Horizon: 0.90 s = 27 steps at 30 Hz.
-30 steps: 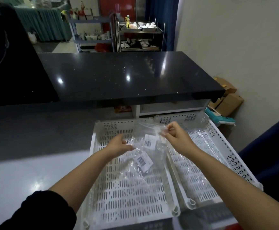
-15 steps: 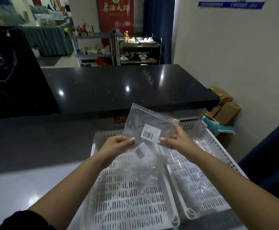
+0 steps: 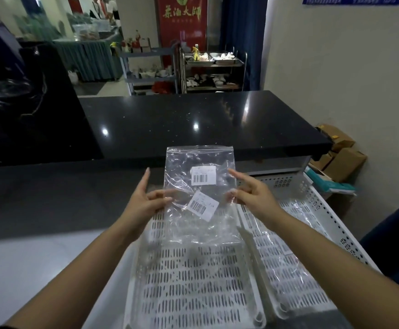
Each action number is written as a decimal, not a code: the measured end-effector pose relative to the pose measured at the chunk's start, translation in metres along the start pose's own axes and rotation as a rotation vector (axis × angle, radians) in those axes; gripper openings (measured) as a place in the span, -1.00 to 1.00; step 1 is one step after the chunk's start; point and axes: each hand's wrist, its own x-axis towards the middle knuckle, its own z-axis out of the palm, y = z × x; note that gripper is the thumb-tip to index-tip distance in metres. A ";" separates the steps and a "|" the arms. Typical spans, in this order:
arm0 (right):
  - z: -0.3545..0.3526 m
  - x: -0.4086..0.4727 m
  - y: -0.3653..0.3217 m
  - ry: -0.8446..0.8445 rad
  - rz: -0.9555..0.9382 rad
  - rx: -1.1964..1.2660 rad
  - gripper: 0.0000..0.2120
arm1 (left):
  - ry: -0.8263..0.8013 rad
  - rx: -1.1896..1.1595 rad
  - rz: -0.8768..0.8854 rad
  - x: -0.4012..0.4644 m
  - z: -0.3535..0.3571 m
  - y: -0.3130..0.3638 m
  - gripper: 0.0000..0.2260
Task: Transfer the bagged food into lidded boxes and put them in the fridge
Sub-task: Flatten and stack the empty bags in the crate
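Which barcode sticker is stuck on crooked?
The lower barcode sticker, between the two hands, sits tilted on the clear plastic bags. The upper barcode sticker above it sits straight.

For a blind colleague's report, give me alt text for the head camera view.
Two hands, left and right, pinch clear bags with barcode labels, holding them up over two white slotted trays. A black counter lies beyond, carts of dishes behind it.

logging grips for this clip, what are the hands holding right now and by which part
Both hands hold clear zip bags above the white tray. The left hand pinches their left edge and the right hand pinches their right edge, index fingers extended.
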 end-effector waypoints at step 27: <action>0.000 -0.028 0.051 -0.027 -0.394 -0.895 -0.84 | 0.033 1.227 0.609 -0.015 -0.002 -0.032 -0.80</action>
